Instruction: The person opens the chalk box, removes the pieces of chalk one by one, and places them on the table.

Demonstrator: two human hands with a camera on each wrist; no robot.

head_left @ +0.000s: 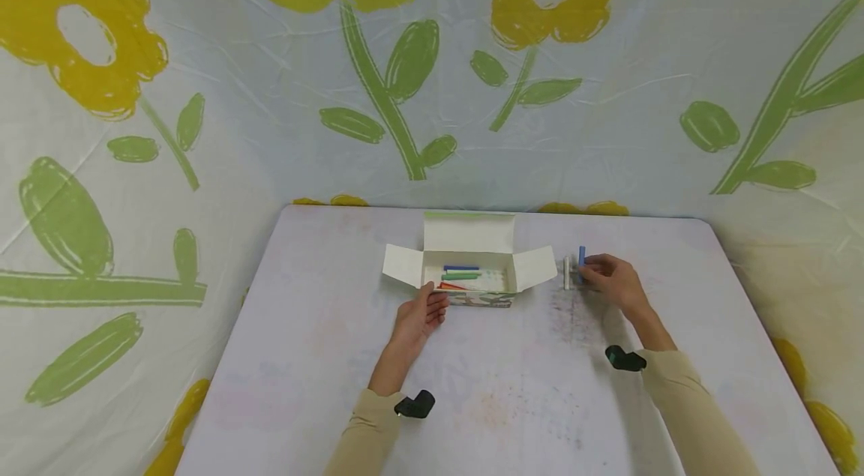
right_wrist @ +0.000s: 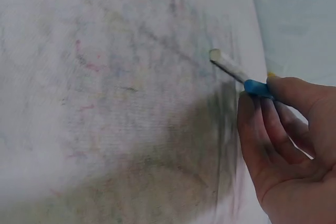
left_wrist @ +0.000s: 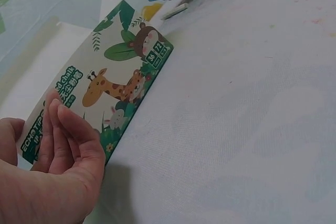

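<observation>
A chalk box (head_left: 481,299) stands with its lid and side flaps spread out; blue, green and red chalk sticks (head_left: 460,276) lie inside. At its front left corner, my left hand (head_left: 413,322) holds the front wall, thumb at the rim and fingers along the printed outer face (left_wrist: 107,90). To the right of the box, my right hand (head_left: 617,283) pinches a blue chalk stick (head_left: 582,254) between thumb and fingertips; its end shows in the right wrist view. Just left of that stick, a white chalk stick (head_left: 566,273) lies on the table.
The white table (head_left: 324,356) carries smudges and coloured chalk marks, darker just below the white stick. A flower-printed cloth (head_left: 452,146) hangs behind the table and along both sides. Both sleeved wrists wear small black devices (head_left: 415,405).
</observation>
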